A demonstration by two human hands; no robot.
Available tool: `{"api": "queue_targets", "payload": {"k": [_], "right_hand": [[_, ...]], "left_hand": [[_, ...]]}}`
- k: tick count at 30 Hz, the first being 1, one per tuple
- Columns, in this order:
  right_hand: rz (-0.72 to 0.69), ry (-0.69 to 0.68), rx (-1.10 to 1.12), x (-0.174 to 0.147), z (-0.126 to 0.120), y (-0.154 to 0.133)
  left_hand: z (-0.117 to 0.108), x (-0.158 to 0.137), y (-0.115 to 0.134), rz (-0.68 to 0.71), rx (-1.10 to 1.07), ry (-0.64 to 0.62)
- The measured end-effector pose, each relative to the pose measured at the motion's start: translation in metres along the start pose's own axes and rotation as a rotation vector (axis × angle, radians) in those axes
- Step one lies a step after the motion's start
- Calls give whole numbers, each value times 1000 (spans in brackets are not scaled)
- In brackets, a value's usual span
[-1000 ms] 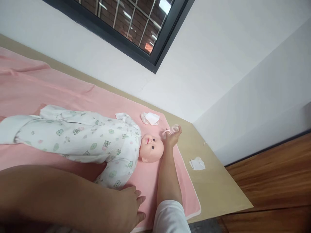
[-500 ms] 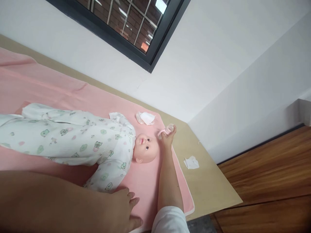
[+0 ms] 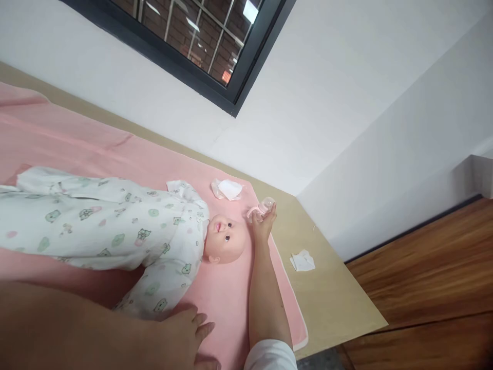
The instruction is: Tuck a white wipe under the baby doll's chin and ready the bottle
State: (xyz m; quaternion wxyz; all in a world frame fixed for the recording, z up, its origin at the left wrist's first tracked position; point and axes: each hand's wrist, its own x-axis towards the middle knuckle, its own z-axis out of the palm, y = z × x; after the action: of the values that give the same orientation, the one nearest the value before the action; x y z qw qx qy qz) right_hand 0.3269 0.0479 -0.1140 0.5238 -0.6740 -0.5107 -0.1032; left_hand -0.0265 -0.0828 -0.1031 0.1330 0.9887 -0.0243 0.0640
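Fingers of the right hand were closed around a small clear-and-pink baby bottle, which was held just beyond the head of the doll, above the far corner of the pink blanket. The doll, dressed in a white patterned sleepsuit, was laid on its back across the blanket. The left hand was rested flat and open on the blanket, beside the doll's near sleeve, with nothing gripped. A crumpled white wipe was seen on the blanket near the bottle. A folded white tissue was seen on the tan mat, well apart from the doll.
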Motion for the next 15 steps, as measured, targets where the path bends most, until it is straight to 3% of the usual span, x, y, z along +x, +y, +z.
{"api": "queue_targets", "payload": {"k": [10,15], "right_hand": [[30,123,-85,1,0,4],[30,136,-138,0,1,3]], "left_hand": [[-12,0,4,-5,-64,-56],[-16,-3,2,64,28,5]]}}
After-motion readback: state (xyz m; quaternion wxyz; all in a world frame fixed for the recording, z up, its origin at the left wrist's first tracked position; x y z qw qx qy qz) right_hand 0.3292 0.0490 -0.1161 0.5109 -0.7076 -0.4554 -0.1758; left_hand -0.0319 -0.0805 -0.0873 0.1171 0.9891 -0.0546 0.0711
